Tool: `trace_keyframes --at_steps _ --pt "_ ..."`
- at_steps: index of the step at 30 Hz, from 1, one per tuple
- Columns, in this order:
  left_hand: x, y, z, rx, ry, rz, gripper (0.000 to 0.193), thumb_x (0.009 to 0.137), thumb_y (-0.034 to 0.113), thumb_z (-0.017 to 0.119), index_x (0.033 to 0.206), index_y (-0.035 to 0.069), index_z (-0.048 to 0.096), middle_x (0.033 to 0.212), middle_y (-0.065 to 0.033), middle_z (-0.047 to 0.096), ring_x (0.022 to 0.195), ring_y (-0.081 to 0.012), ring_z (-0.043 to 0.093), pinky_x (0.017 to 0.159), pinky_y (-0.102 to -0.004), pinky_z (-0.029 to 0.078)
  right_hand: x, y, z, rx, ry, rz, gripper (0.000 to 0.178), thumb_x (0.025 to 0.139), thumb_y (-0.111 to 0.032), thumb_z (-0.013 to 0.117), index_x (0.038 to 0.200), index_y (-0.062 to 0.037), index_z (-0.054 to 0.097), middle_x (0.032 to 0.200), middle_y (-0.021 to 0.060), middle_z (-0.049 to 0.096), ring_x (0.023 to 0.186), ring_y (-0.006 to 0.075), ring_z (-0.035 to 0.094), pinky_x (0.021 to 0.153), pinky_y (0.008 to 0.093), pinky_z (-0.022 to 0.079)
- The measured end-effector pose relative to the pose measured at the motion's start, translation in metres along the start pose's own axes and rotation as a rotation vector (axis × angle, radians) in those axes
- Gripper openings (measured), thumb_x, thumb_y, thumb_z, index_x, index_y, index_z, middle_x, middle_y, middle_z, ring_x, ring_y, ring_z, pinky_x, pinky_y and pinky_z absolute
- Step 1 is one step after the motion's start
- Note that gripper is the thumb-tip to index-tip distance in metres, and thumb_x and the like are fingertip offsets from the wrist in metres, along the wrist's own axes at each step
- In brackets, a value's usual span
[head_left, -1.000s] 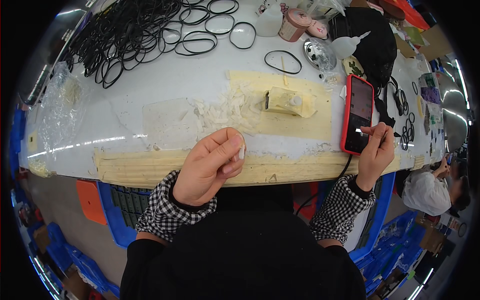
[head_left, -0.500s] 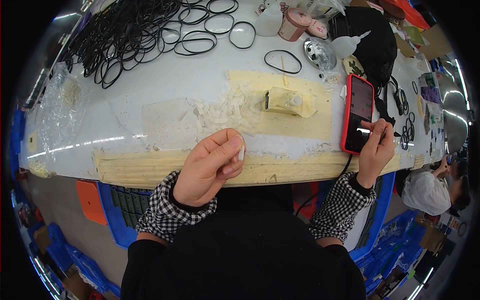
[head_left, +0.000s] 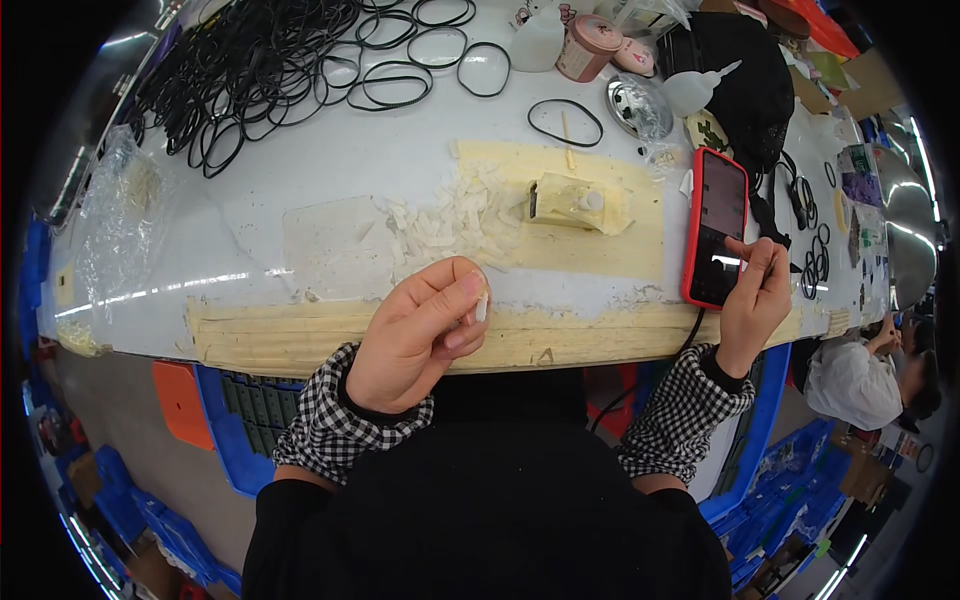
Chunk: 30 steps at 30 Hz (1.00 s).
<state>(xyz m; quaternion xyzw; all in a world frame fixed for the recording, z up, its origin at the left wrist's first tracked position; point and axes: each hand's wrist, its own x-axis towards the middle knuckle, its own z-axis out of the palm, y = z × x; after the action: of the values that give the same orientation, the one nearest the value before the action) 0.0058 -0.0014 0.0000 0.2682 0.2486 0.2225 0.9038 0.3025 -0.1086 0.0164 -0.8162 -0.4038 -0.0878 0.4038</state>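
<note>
Between the thumb and fingers of my left hand [head_left: 415, 330], a small white strip [head_left: 482, 307] is pinched just over the table's front edge. Farther right, my right hand [head_left: 755, 305] hovers at the lower right of a phone [head_left: 720, 205] in a red case, a fingertip over its screen. Its thumb and other fingers are drawn together on something thin and dark that I cannot make out. Beyond my left hand lies a loose heap of white strips [head_left: 440, 232]. Next to the heap, a small tape-covered block [head_left: 568, 203] sits on a yellowish taped patch [head_left: 635, 258].
A tangled pile of black rubber belts [head_left: 260, 75] covers the far left, with one loose belt [head_left: 566, 123] nearer the middle. Squeeze bottles [head_left: 537, 42], a pink tub [head_left: 590, 48] and a black bag [head_left: 735, 75] stand at the back. Clear plastic wrap [head_left: 125, 220] lies left.
My right hand has shifted very slightly at the phone, and the lit picture on its screen differs a little. My left hand holds the white strip in nearly the same spot.
</note>
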Motion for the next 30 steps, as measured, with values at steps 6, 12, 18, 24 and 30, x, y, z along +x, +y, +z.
trace_keyframes --at_steps 6,12,18,24,30 --pt "0.001 0.0 0.001 0.009 0.0 -0.002 0.025 0.098 0.021 0.045 0.078 0.007 0.041 0.072 -0.0009 0.041 0.055 -0.0054 0.031 0.049 -0.0199 0.025 -0.003 0.002 0.001 0.025 -0.009 -0.009 0.031 0.1 -0.023 0.044 0.08 0.0004 0.051 0.074 0.006 0.069 0.05 0.0025 0.032 0.045 0.024 0.026" --pt "0.0 0.001 0.002 0.011 0.013 -0.006 0.025 0.098 0.021 0.045 0.078 0.008 0.041 0.071 -0.0008 0.041 0.055 -0.0053 0.031 0.049 -0.0199 0.025 -0.002 0.006 0.002 0.041 -0.006 -0.04 0.031 0.1 -0.022 0.044 0.08 0.0001 0.051 0.074 0.0062 0.069 0.049 0.0026 0.032 0.045 0.0238 0.025" --pt "0.0 0.0 0.001 0.001 0.016 -0.001 0.025 0.098 0.021 0.045 0.077 0.008 0.041 0.071 -0.0006 0.04 0.054 -0.0052 0.03 0.049 -0.02 0.025 -0.003 -0.009 0.0 -0.014 -0.128 0.038 0.031 0.101 -0.022 0.042 0.081 0.0006 0.049 0.077 0.0081 0.068 0.062 0.003 0.044 0.058 0.0212 0.035" --pt "0.001 0.0 0.0 -0.003 0.004 -0.001 0.025 0.098 0.02 0.045 0.077 0.008 0.041 0.071 -0.0007 0.041 0.055 -0.0053 0.031 0.049 -0.02 0.025 -0.002 -0.006 0.002 0.014 -0.104 -0.034 0.03 0.101 -0.022 0.042 0.082 -0.0001 0.049 0.08 0.0077 0.07 0.057 0.0022 0.032 0.052 0.0208 0.029" --pt "0.0 0.0 0.0 -0.005 0.01 -0.009 0.025 0.098 0.02 0.045 0.077 0.008 0.041 0.072 -0.0009 0.041 0.055 -0.0054 0.031 0.049 -0.02 0.025 -0.002 -0.006 0.002 0.023 -0.093 0.021 0.031 0.101 -0.023 0.042 0.082 -0.0003 0.049 0.079 0.0063 0.07 0.057 0.002 0.032 0.052 0.0205 0.029"
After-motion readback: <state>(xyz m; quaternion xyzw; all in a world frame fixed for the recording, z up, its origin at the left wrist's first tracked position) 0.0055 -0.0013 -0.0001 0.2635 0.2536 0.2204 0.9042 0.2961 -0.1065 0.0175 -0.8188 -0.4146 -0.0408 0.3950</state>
